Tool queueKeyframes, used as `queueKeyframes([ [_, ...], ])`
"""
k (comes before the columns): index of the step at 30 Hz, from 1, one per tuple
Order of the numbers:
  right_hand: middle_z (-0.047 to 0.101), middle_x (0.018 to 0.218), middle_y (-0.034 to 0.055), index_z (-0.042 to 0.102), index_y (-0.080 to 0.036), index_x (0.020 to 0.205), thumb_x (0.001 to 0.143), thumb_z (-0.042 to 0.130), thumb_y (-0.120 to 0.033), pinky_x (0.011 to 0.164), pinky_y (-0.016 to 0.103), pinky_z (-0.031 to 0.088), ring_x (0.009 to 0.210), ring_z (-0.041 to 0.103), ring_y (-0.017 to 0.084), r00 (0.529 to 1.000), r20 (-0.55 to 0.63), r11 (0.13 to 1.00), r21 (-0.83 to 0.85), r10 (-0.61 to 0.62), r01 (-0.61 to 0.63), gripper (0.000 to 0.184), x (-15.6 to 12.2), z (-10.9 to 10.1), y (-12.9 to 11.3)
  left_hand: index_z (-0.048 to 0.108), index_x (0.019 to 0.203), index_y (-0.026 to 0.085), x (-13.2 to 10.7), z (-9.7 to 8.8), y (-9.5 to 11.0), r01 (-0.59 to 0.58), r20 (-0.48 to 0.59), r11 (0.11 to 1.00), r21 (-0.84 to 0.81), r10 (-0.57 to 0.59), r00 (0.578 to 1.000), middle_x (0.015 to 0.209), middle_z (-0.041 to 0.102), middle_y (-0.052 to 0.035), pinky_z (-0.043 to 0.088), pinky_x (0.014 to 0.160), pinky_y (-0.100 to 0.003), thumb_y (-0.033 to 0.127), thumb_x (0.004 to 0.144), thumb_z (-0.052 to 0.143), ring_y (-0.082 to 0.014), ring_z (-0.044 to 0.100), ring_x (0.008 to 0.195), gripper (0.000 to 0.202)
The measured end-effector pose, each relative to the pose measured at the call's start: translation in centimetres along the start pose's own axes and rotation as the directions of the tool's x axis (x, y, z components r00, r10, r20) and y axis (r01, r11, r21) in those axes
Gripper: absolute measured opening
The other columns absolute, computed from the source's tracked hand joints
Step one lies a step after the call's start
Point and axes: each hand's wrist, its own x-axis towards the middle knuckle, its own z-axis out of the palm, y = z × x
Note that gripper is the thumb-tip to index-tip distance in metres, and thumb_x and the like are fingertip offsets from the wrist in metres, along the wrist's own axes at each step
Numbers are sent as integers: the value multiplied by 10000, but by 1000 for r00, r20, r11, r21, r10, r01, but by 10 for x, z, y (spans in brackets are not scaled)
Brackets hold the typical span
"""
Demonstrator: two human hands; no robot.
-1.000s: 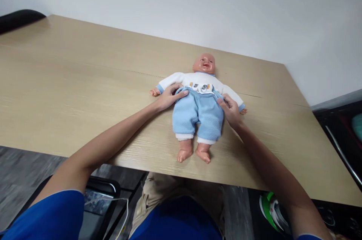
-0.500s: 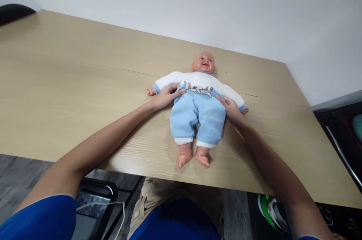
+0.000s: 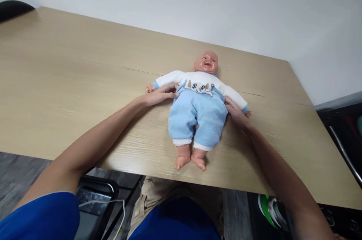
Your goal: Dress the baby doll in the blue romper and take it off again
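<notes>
A baby doll point(image 3: 199, 81) lies on its back on the wooden table point(image 3: 85, 81), head away from me, feet near the front edge. It wears a white top and light blue fleece trousers point(image 3: 198, 115). My left hand point(image 3: 158, 95) lies at the doll's left side, thumb and fingers closed on the trouser waistband under the doll's arm. My right hand point(image 3: 234, 110) is pressed against the other side of the waist, fingers curled into the trouser fabric, with the fingertips hidden behind the doll.
A white wall runs behind the table. A black chair back point(image 3: 14, 6) shows at the far left. Below the front edge are my lap, a black chair with a white cable point(image 3: 102, 202), and a green and white object point(image 3: 267, 210) on the floor.
Both hands slid from the front of the waistband outward to the doll's sides. The trousers now sit higher on the belly, and the doll has shifted slightly toward me.
</notes>
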Motion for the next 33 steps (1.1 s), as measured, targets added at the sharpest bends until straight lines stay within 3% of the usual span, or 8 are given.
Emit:
queueKeyframes([
  [5, 821, 1094, 36, 720, -316, 1019, 934, 830, -560, 1171, 504, 643, 1210, 756, 323, 989, -82, 943, 320, 124, -91, 280, -11, 16, 1, 734, 1098, 207, -7, -10, 1, 12, 117, 999, 39, -17, 993, 1061, 714, -37, 551, 936, -363, 494, 896, 944, -238, 666, 1000, 409],
  [10, 773, 946, 16, 545, -336, 983, 942, 751, -643, 961, 418, 700, 1127, 789, 293, 966, -135, 821, 560, 219, -108, 372, -4, 45, 2, 598, 918, 228, -1, 26, -15, -14, -231, 972, -234, -41, 972, 886, 574, -8, 470, 773, -349, 365, 880, 762, -199, 527, 833, 217],
  [13, 730, 881, 8, 536, -338, 1045, 1003, 693, -662, 906, 376, 663, 1066, 763, 276, 958, -181, 848, 521, 222, -98, 362, 0, 47, 5, 596, 919, 234, 4, 47, -19, -73, -406, 971, -226, -25, 914, 877, 559, -14, 446, 749, -356, 331, 899, 731, -203, 496, 821, 168],
  [15, 698, 859, 5, 564, -338, 1086, 1046, 648, -671, 877, 373, 633, 1006, 727, 274, 949, -232, 882, 464, 213, -85, 346, 1, 45, 8, 623, 931, 233, 4, 54, -19, -78, -430, 972, -222, -26, 902, 868, 569, -9, 440, 736, -345, 364, 918, 756, -200, 490, 810, 187],
  [20, 646, 905, -4, 616, -314, 1018, 992, 800, -613, 904, 384, 569, 921, 610, 246, 955, -268, 960, 274, 127, -51, 352, -4, 25, 13, 725, 1032, 209, 0, 34, -16, -54, -241, 988, -148, 17, 970, 925, 686, -6, 479, 762, -294, 534, 974, 881, -175, 582, 831, 365],
  [25, 732, 1043, 52, 682, -285, 1044, 1057, 754, -614, 1012, 479, 573, 997, 644, 290, 990, -85, 983, -159, -110, 96, 337, -10, -8, 16, 815, 1151, 193, 0, -10, -23, -127, 69, 991, -41, 130, 989, 1167, 823, -104, 612, 998, -352, 530, 948, 986, -237, 762, 1069, 429],
  [29, 797, 1429, 154, 766, -279, 1336, 905, 948, -588, 1273, 579, 542, 1361, 697, 406, 981, 91, 963, -196, -172, 187, 561, -13, -14, 14, 821, 1212, 200, -3, -18, -28, -143, 176, 989, -33, 146, 973, 1232, 829, -124, 663, 1034, -391, 429, 893, 1043, -256, 812, 1109, 452],
  [33, 785, 1566, 149, 784, -313, 1473, 871, 999, -665, 1342, 572, 552, 1541, 676, 430, 986, 78, 982, -102, -151, 158, 730, -15, -6, 5, 827, 1223, 201, -6, -11, -24, -159, 171, 987, 6, 156, 973, 1283, 829, -131, 652, 1109, -422, 460, 918, 1028, -284, 807, 1204, 449],
])
